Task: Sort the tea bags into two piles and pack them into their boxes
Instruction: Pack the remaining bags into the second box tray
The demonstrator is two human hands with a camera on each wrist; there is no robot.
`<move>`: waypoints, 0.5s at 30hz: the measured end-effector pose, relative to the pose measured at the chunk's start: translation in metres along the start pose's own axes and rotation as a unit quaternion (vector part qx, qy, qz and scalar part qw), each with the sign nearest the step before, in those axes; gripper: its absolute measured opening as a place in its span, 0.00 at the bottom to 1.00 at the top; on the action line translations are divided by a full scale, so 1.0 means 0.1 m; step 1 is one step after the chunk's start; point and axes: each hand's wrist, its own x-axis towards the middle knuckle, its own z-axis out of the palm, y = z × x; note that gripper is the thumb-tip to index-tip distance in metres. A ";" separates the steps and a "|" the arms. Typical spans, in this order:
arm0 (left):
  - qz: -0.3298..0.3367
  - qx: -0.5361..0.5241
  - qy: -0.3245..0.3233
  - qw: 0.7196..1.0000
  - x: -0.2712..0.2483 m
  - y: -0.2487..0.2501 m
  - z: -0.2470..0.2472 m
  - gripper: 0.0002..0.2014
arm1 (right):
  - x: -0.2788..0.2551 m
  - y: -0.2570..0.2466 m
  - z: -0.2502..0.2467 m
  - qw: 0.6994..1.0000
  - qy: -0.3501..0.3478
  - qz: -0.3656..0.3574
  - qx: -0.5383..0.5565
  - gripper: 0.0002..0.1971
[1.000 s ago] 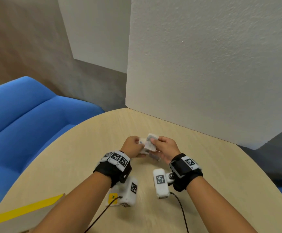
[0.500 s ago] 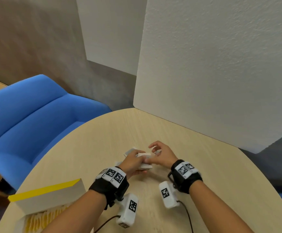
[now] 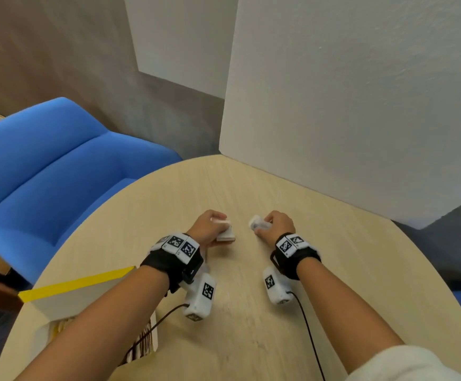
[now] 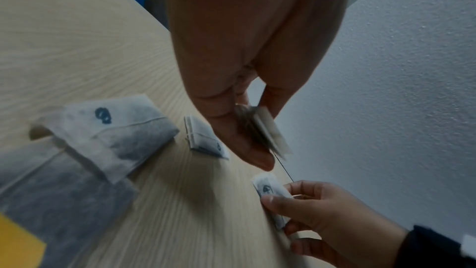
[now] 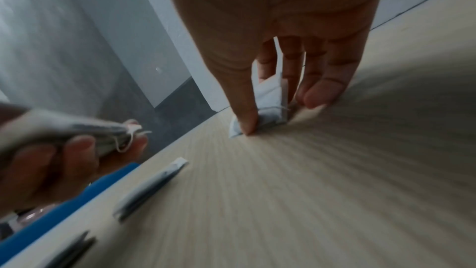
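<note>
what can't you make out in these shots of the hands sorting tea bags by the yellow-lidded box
- Head view: left forearm hides most of the open yellow-lidded cardboard box; the bottom edge crops it.
- Head view: white paper tea bags in the right hand are too small to identify.
- Left wrist view: blue print on the folded white tea bag is blurred.

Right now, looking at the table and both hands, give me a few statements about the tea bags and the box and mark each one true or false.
1. Each hand holds tea bags: the left hand grips a small stack of tea bags and the right hand pinches one tea bag. True.
2. The two hands are touching each other. False: there is bare table between them.
3. The yellow-edged box stands open near the left forearm. True.
4. Every tea bag is in a hand. False: loose tea bags lie on the table.
5. The chair beside the table is red. False: it is blue.
</note>
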 end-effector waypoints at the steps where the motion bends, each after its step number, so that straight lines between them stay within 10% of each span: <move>1: 0.005 0.002 -0.005 1.000 0.00 -0.01 -0.01 0.10 | -0.03 -0.01 -0.02 1.000 0.001 0.003 0.011 0.13; 5: 0.007 0.003 -0.013 1.000 -0.05 -0.05 -0.01 0.18 | -0.08 -0.05 -0.05 0.984 -0.020 0.024 0.175 0.12; 10: -0.009 0.010 0.000 1.000 -0.04 -0.10 0.05 0.15 | -0.38 -0.28 0.00 0.842 -0.094 0.064 0.528 0.07; 15: -0.013 0.010 -0.002 1.000 -0.09 -0.11 0.09 0.07 | -0.50 -0.35 0.23 0.875 -0.101 0.050 0.471 0.10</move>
